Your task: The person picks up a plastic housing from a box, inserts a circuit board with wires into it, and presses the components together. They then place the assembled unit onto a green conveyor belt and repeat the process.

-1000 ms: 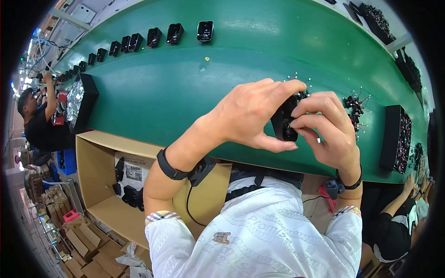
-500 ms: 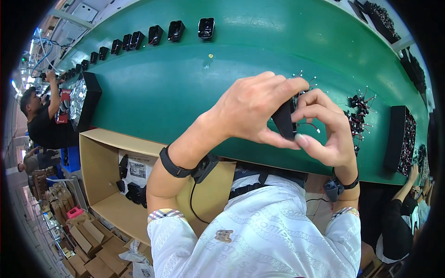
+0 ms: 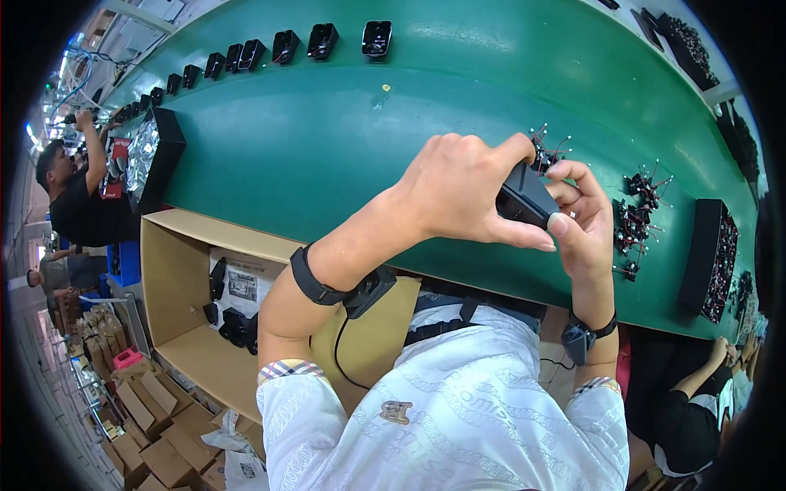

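Both hands grip a black plastic housing point(image 3: 528, 196) with slanted sides, held above the green table. My left hand point(image 3: 463, 192) wraps over its left side, with the thumb along the lower edge. On the other side, my right hand point(image 3: 588, 219) presses its thumb near the lower right corner, and its fingers curl round the back. The inside of the housing faces away and is hidden. Just beyond the hands lies a small bunch of wired black parts point(image 3: 547, 151); more wired parts point(image 3: 634, 225) are heaped right of my right hand.
Open black housings point(image 3: 377, 39) stand in a row along the far side of the green table point(image 3: 278, 139). A black bin of small parts point(image 3: 702, 258) is at the right, a foil-filled box point(image 3: 155, 159) at the left. An open carton point(image 3: 176, 303) adjoins the near edge. Co-workers are on both sides.
The housing has turned in my hands, so its broad outer face now shows instead of a narrow side. My right fingers have opened out a little; the wire seen beneath it is out of sight.
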Demonstrator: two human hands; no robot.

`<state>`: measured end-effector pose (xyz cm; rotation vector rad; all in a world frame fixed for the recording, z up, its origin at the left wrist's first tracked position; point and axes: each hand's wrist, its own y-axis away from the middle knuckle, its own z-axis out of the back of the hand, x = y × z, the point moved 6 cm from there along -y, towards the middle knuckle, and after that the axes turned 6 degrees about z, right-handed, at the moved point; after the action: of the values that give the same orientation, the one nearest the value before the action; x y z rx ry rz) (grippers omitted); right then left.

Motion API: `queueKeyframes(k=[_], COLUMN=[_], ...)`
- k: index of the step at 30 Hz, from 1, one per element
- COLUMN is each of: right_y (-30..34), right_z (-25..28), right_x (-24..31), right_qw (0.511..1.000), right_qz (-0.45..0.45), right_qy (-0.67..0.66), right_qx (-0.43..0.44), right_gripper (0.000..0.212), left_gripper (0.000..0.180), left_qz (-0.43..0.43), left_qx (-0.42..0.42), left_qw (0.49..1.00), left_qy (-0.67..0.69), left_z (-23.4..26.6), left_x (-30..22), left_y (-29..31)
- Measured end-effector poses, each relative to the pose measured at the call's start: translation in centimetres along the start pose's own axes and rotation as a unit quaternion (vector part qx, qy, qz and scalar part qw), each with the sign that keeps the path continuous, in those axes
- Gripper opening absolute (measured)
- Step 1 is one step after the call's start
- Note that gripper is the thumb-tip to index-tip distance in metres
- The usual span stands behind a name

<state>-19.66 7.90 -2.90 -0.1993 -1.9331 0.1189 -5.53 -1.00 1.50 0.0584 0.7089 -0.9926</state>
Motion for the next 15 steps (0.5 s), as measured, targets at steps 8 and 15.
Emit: queueKeyframes(k=[8,15], right_y=[-0.4,-0.6], right_z=[-0.4,-1.0], right_x=[-2.1,-1.5], right_qw=[0.985,0.988], right_qz=[-0.068,-0.119], right_qy=[-0.159,-0.103], right_qx=[0.002,0.006], right_gripper=[0.051,0.054], left_gripper=[0.08,0.06], left_qz=[-0.009,-0.035], left_qx=[-0.003,-0.004], left_qw=[1.0,0.998], left_qy=[0.006,-0.058], left_z=[0.0,-0.6], left_x=[-0.3,-0.1], left_y=[0.2,0.5])
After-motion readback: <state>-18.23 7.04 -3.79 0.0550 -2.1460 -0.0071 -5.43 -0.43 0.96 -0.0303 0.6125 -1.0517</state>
